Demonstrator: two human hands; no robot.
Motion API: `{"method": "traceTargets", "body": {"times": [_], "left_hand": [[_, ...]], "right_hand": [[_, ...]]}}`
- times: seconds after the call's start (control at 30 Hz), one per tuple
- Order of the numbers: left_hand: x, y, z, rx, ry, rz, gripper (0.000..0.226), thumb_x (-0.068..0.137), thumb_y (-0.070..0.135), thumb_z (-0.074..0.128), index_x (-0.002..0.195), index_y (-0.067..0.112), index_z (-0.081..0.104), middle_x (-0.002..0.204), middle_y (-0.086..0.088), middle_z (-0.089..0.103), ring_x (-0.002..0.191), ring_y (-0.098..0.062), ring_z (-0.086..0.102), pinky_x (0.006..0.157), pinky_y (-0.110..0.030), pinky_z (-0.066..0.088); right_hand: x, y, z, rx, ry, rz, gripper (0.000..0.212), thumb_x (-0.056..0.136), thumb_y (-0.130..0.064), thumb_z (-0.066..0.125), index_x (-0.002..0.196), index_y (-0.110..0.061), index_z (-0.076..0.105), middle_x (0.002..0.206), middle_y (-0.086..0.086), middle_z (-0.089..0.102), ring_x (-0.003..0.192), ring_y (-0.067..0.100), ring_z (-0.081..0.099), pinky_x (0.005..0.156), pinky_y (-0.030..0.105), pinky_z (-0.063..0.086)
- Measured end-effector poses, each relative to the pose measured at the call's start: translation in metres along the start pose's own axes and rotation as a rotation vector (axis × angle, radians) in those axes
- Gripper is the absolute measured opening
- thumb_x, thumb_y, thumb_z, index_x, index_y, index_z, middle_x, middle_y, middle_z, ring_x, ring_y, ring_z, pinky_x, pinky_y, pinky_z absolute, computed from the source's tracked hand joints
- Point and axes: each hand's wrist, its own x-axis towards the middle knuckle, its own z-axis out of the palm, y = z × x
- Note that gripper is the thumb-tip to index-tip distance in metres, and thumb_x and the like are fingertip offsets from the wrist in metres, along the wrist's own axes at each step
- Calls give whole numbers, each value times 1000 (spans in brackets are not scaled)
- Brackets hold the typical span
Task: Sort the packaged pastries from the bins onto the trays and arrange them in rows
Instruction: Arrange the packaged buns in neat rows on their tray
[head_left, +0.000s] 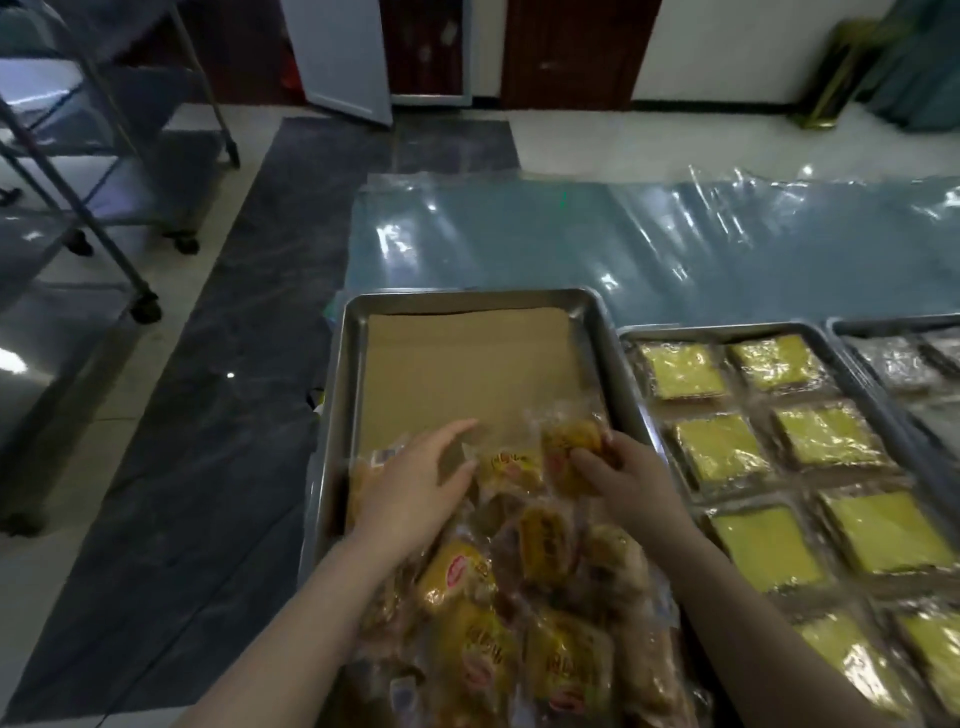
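R hand (631, 480) pinches a pack (571, 441) by tray (467, 297) R rim; L hand (415, 483) loose, fingers spread over pile (545, 597). Far half: bare paper (467, 364), rim to rim.

1. The floor (623, 145) is showing pale tiles, with a dark band (218, 415) running down the left.
2. A clear plastic sheet (571, 244) is lying spread over the floor.
3. Three metal trays are sitting side by side on the sheet: the left tray (353, 364), middle tray (727, 328) and right tray (893, 318).
4. A wheeled rack (104, 171) is standing on the floor, far left.
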Motion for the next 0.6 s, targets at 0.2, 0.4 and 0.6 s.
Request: {"method": "traceTargets", "body": {"times": [0.2,0.4,0.6], "left_hand": [[43,-2,12,-282,-82,-154,45,88,46,56,130,39,45,115,25,54,99,7,53,79,-14,44],[59,-23,7,-640,44,-412,20,85,32,66,100,21,60,92,-3,72,82,-17,70,76,-41,56],[73,-39,-9,-816,-102,-396,55,72,39,70,120,35,42,101,6,72,95,-10,67,85,-34,50]], "right_hand": [[39,-12,27,112,-147,4,14,87,-31,65,99,-34,60,87,-11,71,77,3,69,60,20,55],[69,-19,53,171,-163,-27,15,96,-29,52,94,-32,66,81,-17,70,72,0,66,56,12,49],[98,-29,80,277,-100,27,16,92,-19,59,104,-26,65,85,-11,72,76,5,69,60,17,53]]}}
